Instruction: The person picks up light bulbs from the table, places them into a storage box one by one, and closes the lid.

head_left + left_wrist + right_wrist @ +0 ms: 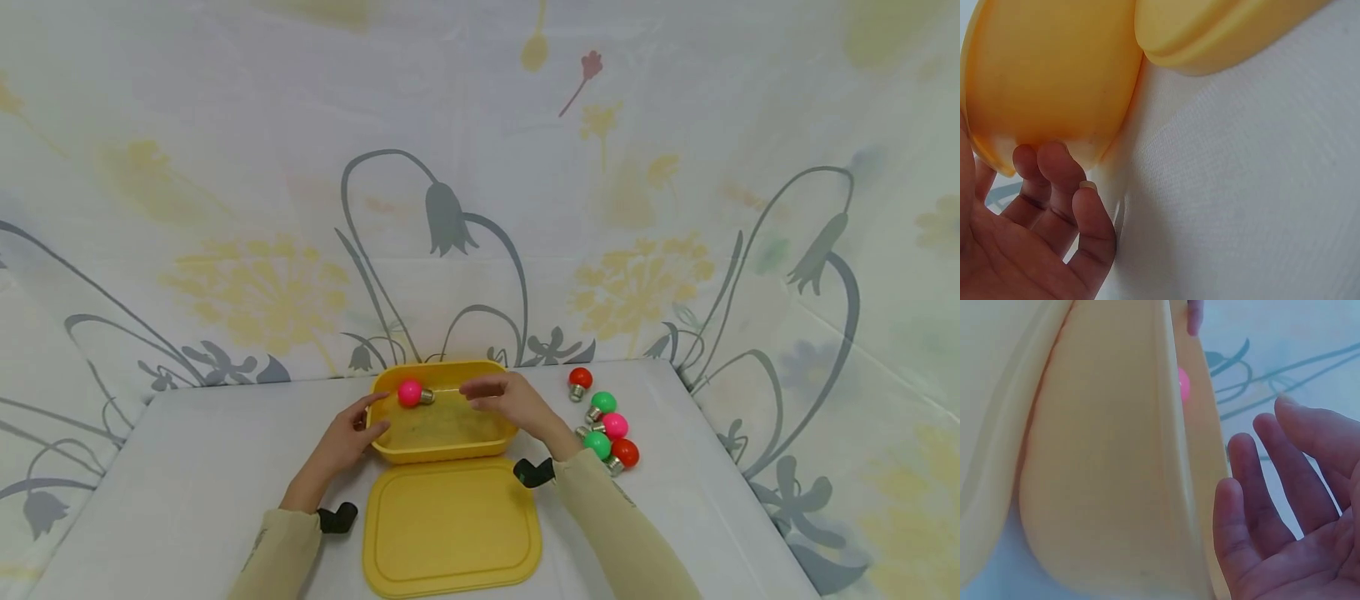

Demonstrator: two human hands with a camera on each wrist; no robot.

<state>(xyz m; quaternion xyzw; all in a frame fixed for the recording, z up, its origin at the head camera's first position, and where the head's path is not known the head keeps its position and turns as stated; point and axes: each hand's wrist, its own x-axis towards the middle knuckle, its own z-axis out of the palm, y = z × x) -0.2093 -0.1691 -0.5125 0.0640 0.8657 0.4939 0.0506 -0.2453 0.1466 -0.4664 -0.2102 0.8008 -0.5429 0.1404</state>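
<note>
A pink light bulb [410, 393] with a silver screw base lies in the yellow plastic box [442, 457], toward its back left. My left hand [347, 437] grips the box's left end, thumb and index finger over the rim. In the left wrist view its other fingers [1060, 169] bend against the outer end wall. Over the right part of the box hovers my right hand [517, 404], fingers loosely spread and pointing left. Nothing shows between those fingers in the right wrist view. Directly in front of the box lies its flat yellow lid [452, 527].
Several bulbs lie grouped on the white tabletop right of the box: a red one [581, 379] at the back, then a green one [603, 402], a pink one [616, 426], another green and another red [625, 453]. A flower-patterned cloth [480, 250] rises behind the table.
</note>
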